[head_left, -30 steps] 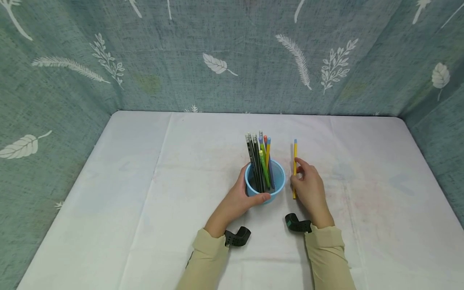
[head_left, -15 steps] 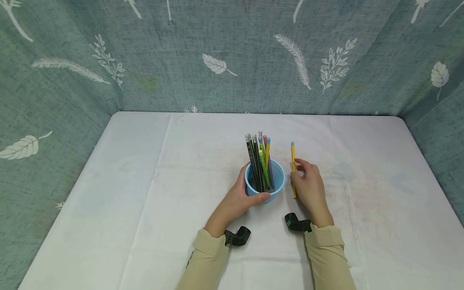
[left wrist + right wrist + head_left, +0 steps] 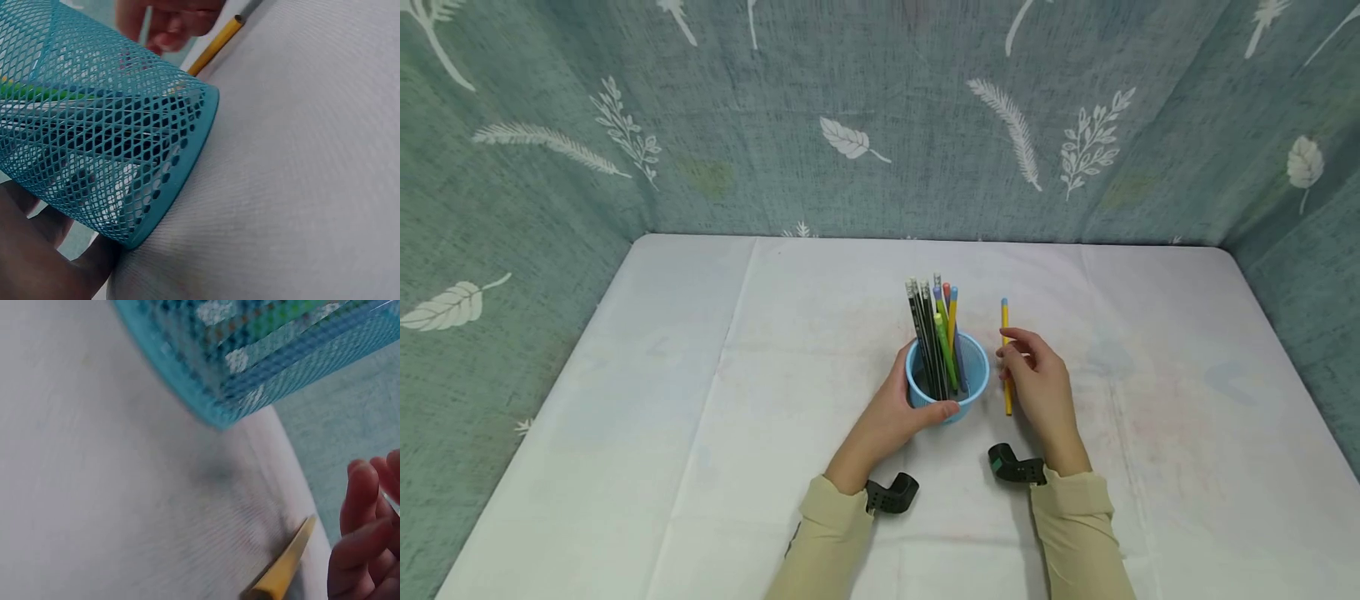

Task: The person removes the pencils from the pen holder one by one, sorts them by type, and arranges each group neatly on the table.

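My left hand (image 3: 887, 417) grips a light blue mesh pencil cup (image 3: 978, 368), its thumb across the near side. Black pencils (image 3: 928, 342) lean in the cup beside a green pencil (image 3: 945, 350) and other coloured ones. A yellow pencil (image 3: 1008, 402) with a blue end lies on the cloth just right of the cup. Over it hovers my right hand (image 3: 1043, 390), fingers loosely bent. In the right wrist view a gap shows between those fingers (image 3: 361, 494) and the yellow pencil (image 3: 284, 565). The left wrist view shows the cup's base (image 3: 178, 181) near the cloth.
A white cloth (image 3: 805, 333) with fold lines covers the table. Green-blue leaf-print fabric (image 3: 925, 150) hangs behind the table and along both sides. Black wrist devices (image 3: 892, 493) sit at both cuffs.
The yellow pencil's far end has swung slightly left, toward the cup. My right fingers have loosened from the pencil and stay above it. The left hand and cup have hardly moved.
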A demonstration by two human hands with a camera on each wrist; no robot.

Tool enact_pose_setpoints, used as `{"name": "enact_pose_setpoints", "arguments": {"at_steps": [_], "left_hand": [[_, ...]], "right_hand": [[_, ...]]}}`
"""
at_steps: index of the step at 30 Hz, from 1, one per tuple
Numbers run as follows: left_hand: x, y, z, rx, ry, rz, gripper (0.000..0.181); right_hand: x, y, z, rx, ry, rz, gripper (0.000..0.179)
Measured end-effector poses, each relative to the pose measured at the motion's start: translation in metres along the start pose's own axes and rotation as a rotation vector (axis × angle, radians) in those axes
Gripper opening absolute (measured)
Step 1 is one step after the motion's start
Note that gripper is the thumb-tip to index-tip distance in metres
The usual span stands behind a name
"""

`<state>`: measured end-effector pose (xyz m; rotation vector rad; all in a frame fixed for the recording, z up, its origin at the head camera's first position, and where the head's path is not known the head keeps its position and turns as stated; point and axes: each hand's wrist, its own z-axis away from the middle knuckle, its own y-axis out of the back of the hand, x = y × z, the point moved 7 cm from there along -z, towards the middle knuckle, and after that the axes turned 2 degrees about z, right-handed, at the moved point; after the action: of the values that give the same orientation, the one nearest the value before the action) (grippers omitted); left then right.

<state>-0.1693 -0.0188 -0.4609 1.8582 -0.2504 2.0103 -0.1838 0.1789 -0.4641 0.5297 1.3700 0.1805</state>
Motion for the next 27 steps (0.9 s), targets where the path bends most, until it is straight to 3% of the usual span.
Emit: {"name": "enact_pose_setpoints", "arguments": {"at_steps": [4, 10, 27], "left_hand": [[0.0, 0.0, 0.001, 0.015, -0.001, -0.006, 0.091], [-0.001, 0.0, 0.001, 0.013, 0.015, -0.006, 0.088], [-0.001, 0.003, 0.001, 0.028, -0.003, -0.009, 0.089]], "right_hand": [[-0.006, -0.002, 0.003, -0.056, 0.027, -0.117, 0.03], [-0.017, -0.006, 0.007, -0.088, 0.086, -0.197, 0.03], [-0.033, -0.02, 0.015, -0.115, 0.16, -0.227, 0.035]]}}
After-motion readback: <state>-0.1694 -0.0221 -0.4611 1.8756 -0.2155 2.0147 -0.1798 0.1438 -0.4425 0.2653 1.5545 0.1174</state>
